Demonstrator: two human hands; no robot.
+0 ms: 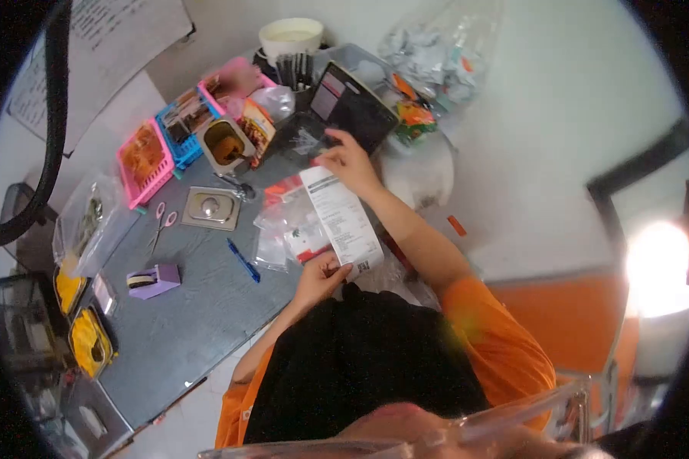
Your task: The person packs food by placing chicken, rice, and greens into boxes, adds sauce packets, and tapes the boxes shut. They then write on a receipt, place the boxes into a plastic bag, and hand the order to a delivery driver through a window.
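A long printed receipt [343, 218] stretches out in front of my chest, with dark text lines and a small square code at its lower end. My left hand [321, 277] pinches that lower end between thumb and fingers. At the upper end, my right hand [350, 164] has its thumb and fingers at the paper's top edge, with a finger reaching toward the tablet. Beneath the receipt lie clear plastic packets with red print [283, 222] on the grey table [199, 321]. A black tablet [352, 107] leans just beyond my right hand.
Pink basket [145, 164] and blue basket [182, 126] line the back, beside a metal container [225, 144]. Scissors [161, 226], a metal lid [211, 207], a blue pen [243, 260] and a purple tape dispenser [154, 281] lie left. A plastic bag of paper scraps [436, 57] hangs at the wall.
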